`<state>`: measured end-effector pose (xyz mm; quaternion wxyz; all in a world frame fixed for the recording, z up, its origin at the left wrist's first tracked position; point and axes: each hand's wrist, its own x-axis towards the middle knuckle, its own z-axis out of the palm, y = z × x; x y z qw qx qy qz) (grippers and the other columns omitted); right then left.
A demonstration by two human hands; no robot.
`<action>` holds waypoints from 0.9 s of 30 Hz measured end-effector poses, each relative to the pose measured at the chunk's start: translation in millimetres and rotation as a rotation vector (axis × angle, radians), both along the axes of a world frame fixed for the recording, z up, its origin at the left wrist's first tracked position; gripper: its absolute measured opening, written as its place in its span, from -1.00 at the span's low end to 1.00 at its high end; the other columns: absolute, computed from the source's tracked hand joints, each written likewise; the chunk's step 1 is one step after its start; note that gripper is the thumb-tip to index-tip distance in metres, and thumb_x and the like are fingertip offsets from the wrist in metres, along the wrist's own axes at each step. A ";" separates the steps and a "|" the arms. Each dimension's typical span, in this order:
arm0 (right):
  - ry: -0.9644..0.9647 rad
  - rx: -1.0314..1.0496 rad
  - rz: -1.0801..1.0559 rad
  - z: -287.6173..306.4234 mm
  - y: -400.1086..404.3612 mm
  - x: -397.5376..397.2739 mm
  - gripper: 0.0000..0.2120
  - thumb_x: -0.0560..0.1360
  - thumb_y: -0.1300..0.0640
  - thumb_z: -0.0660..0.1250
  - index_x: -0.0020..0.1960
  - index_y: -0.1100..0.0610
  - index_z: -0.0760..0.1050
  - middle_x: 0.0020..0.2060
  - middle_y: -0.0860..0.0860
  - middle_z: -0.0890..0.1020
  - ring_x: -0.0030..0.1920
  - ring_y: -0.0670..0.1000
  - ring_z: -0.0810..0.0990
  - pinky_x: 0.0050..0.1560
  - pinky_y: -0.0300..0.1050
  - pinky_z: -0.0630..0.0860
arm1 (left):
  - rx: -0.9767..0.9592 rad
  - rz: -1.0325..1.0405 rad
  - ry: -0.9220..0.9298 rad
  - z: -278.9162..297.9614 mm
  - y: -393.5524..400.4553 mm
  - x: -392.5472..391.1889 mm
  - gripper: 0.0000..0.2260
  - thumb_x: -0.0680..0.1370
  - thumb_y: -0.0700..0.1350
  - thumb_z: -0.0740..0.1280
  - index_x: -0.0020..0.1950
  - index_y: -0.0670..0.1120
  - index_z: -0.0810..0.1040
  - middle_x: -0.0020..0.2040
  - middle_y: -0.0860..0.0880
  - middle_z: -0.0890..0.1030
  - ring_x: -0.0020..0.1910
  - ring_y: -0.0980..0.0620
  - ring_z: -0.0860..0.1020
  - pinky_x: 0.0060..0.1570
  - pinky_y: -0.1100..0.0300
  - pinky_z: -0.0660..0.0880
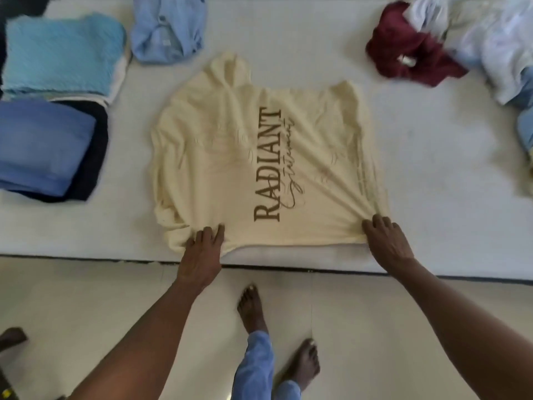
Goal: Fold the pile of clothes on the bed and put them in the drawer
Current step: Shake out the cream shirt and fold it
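- Bare mattress [432, 197] right of cream shirt [230, 157]: open passage.
- Left blocked by folded stack [49, 145].
- Far side crowded: light-blue shirt [168, 27], maroon garment [403, 44].

Both arms reach forward; left hand [202, 249] and right hand [388, 241] pinch fabric.

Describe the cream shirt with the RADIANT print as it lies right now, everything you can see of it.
The cream shirt is a pale yellow, soft knit-looking T-shirt spread flat, print up, on the white bed near its front edge. Dark brown "RADIANT" lettering with a script line runs sideways across it. One sleeve points toward the far side. It is wrinkled, not yet folded. The left hand and right hand each grip its near edge, bunching the cloth and pulling creases toward the fingers.
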<state>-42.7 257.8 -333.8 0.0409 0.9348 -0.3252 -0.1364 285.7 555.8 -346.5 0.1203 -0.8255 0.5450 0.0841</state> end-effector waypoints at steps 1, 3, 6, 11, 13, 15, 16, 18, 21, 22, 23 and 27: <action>0.017 -0.015 -0.009 -3.6 6.1 -5.1 -0.67 0.21 0.42 0.50 -0.09 0.26 0.50 -0.20 0.23 0.50 -0.25 0.24 0.50 -0.31 0.05 0.44 | 0.065 0.028 0.024 -4.2 6.7 -5.9 -0.25 0.21 -0.30 0.41 0.44 -0.24 0.42 -0.07 -0.22 0.47 -0.19 -0.22 0.49 -0.27 -0.02 0.47; 0.144 0.018 -0.016 2.2 22.4 -11.0 -0.68 0.28 0.36 0.51 -0.02 0.23 0.51 -0.12 0.20 0.51 -0.16 0.23 0.50 -0.20 0.08 0.48 | 0.170 0.043 0.034 -0.4 21.6 -14.9 -0.16 0.23 -0.24 0.45 0.53 -0.16 0.32 -0.07 -0.20 0.47 -0.20 -0.20 0.48 -0.30 0.01 0.47; 0.432 0.086 -0.162 14.8 30.3 -13.4 -0.71 0.46 0.16 0.34 0.18 0.12 0.48 0.10 0.09 0.51 0.10 0.12 0.48 0.07 -0.04 0.39 | 0.242 0.088 0.154 21.0 29.6 -15.4 -0.29 0.49 0.07 0.35 0.59 -0.02 0.17 0.00 -0.16 0.59 -0.10 -0.18 0.58 -0.17 0.05 0.49; 0.507 0.171 -0.318 55.4 47.4 38.9 -0.77 0.54 0.13 0.22 0.13 0.07 0.57 0.06 0.03 0.63 0.04 0.04 0.59 -0.04 -0.08 0.40 | -0.114 -0.071 0.144 47.6 7.3 -24.0 -0.57 0.56 0.12 0.12 -0.25 -0.15 0.59 -0.31 -0.16 0.57 -0.35 -0.19 0.59 -0.38 0.07 0.51; 0.193 0.218 -0.160 57.2 57.2 62.5 -0.72 0.54 0.25 0.21 0.21 0.15 0.52 0.13 0.10 0.56 0.11 0.09 0.53 0.03 -0.05 0.48 | -0.051 -0.086 0.221 46.2 -8.7 -28.4 -0.64 0.55 0.11 0.16 -0.03 -0.14 0.58 -0.09 -0.15 0.54 -0.12 -0.18 0.56 -0.16 0.00 0.51; 0.062 0.439 -0.075 45.7 58.5 74.1 -0.67 0.51 0.32 0.19 0.26 0.17 0.43 0.17 0.12 0.47 0.13 0.12 0.46 -0.04 -0.02 0.48 | 0.128 0.007 0.357 46.2 -28.9 -34.4 -0.63 0.61 0.17 0.16 0.04 -0.10 0.55 0.04 -0.11 0.53 0.06 -0.13 0.50 0.02 0.01 0.45; 0.111 0.490 -0.108 41.3 56.4 76.9 -0.71 0.51 0.32 0.19 0.22 0.18 0.44 0.15 0.11 0.47 0.10 0.13 0.47 -0.10 -0.04 0.45 | 0.171 0.085 0.413 47.0 -36.5 -34.8 -0.61 0.63 0.21 0.13 -0.07 -0.06 0.53 -0.02 -0.10 0.55 0.04 -0.11 0.51 -0.01 0.04 0.43; 0.204 0.429 -0.279 37.1 46.7 83.9 -0.84 0.51 0.32 0.18 0.00 0.18 0.51 0.04 0.10 0.57 -0.03 0.11 0.56 -0.16 -0.06 0.43 | 0.197 0.155 0.447 47.6 -53.1 -27.8 -0.54 0.65 0.23 0.05 -0.27 -0.03 0.44 -0.18 -0.08 0.56 -0.10 -0.12 0.55 -0.12 0.07 0.39; -0.019 0.331 -0.306 40.7 22.6 107.7 -0.77 0.50 0.35 0.14 0.03 0.21 0.52 0.10 0.16 0.58 0.05 0.15 0.55 -0.07 -0.01 0.47 | -0.038 0.121 0.370 47.0 -93.7 -5.1 -0.71 0.67 0.04 0.12 0.04 -0.10 0.53 0.05 -0.12 0.57 0.03 -0.15 0.55 -0.06 0.04 0.41; -0.111 0.334 -0.239 35.8 11.3 116.4 -0.69 0.53 0.33 0.14 0.23 0.21 0.48 0.26 0.18 0.49 0.22 0.18 0.47 0.08 0.03 0.46 | -0.126 0.134 0.365 43.9 -110.5 3.4 -0.73 0.66 0.00 0.15 0.19 -0.12 0.52 0.18 -0.13 0.54 0.13 -0.15 0.52 0.03 0.00 0.42; -0.160 0.368 -0.165 31.9 -7.1 129.7 -0.61 0.58 0.26 0.14 0.41 0.17 0.35 0.42 0.16 0.34 0.38 0.19 0.33 0.23 0.06 0.41 | -0.168 0.127 0.358 39.4 -134.8 17.6 -0.70 0.65 -0.01 0.18 0.31 -0.12 0.49 0.31 -0.14 0.47 0.25 -0.15 0.46 0.14 -0.02 0.41; -0.014 0.403 -0.207 14.8 -82.8 160.7 -0.46 0.67 -0.09 0.02 0.59 0.06 0.07 0.59 0.01 0.04 0.53 0.15 0.09 0.44 0.13 0.22 | -0.077 0.103 0.303 18.3 -210.4 72.3 -0.53 0.66 0.05 0.13 0.54 -0.08 0.25 0.55 -0.14 0.19 0.50 -0.15 0.19 0.39 -0.08 0.23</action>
